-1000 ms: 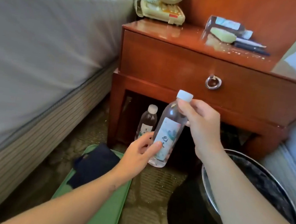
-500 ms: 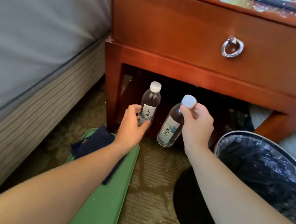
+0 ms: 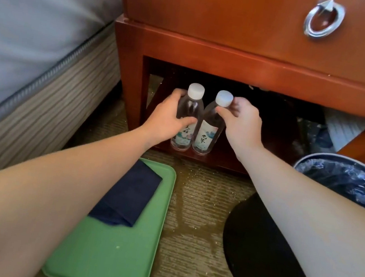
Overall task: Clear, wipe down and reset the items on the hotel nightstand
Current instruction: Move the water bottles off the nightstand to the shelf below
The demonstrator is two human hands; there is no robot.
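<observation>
The one head-worn view sits low and close before the nightstand (image 3: 236,58), facing forward and down into its open lower shelf (image 3: 225,162). Its wide angle reaches the bed (image 3: 27,32) at left, the bin (image 3: 347,184) at right and the tray (image 3: 111,258) on the floor (image 3: 201,212) just below.

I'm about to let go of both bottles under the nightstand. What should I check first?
1. Left bottle upright on lower shelf: ok.
2. Right bottle seated flat: cannot tell, it leans slightly.
3. Caps on both: ok.
4. Labels facing outward: ok.
5. Left hand grips left bottle, right hand pinches right bottle's neck: ok.
</observation>
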